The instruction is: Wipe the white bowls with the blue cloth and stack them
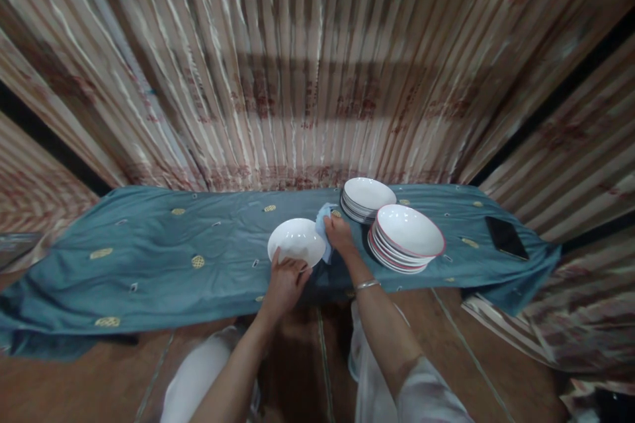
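A white bowl (296, 236) is on the blue-green cloth in front of me. My left hand (286, 279) grips its near rim, the fingers reaching over the edge into the bowl. In my right hand (339, 232) is a light blue cloth (323, 225), bunched against the bowl's right side. A bangle circles my right wrist. Close by on the right stands a stack of white bowls with red rims (411, 231). Just behind it is a second stack of white dishes (368, 193), shallower in shape.
A patterned blue-green tablecloth (163, 244) covers the long, narrow table. Toward its right end lies a dark flat phone or tablet (506, 237). Pleated striped curtains (307, 112) hang right behind the table and at both sides. Brown floor tiles (446, 357) show below.
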A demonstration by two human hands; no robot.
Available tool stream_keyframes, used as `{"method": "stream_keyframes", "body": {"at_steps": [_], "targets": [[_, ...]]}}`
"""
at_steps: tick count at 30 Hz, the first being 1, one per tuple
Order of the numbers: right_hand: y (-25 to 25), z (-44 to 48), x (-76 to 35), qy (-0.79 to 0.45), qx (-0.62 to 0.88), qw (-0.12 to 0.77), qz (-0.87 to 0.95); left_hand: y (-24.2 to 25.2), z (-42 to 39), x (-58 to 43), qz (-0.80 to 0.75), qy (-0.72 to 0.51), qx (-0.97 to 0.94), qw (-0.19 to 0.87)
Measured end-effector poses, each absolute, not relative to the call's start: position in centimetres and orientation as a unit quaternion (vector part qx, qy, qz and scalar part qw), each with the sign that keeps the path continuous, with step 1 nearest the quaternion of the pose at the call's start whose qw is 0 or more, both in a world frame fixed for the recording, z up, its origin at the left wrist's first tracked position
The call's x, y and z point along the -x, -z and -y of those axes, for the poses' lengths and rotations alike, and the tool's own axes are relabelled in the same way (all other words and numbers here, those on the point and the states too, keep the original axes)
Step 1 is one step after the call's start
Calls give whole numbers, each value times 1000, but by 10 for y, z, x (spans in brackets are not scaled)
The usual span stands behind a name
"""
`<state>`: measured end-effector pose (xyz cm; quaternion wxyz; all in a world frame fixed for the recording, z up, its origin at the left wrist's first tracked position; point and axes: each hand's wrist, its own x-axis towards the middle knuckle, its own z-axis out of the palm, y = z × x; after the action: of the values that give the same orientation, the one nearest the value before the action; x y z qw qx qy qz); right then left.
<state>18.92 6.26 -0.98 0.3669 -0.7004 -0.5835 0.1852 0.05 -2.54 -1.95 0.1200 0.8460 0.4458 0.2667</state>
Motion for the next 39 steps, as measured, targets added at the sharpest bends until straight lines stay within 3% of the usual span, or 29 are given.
{"method": "stream_keyframes", "body": {"at_steps": [6, 13, 18, 23, 30, 39], "targets": [[18, -45, -200, -49, 735, 218, 640, 38, 22, 6, -428, -355, -823, 119], [7, -23, -197, 22, 692, 276, 667, 50, 21, 9, -481, -457, -732, 152], [-6, -10, -190, -25, 718, 174, 673, 59, 16, 17, -601, -560, -473, 317], [-7, -7, -177, -76, 711, 121, 689, 60, 5, 21, -554, -599, -356, 455], [-29, -1, -169, -89, 686, 203, 694, 39, 19, 28, -531, -612, -368, 456], [-113, 33, -206, -37, 646, 378, 663, -57, 34, -6, -455, -654, -419, 436]]}}
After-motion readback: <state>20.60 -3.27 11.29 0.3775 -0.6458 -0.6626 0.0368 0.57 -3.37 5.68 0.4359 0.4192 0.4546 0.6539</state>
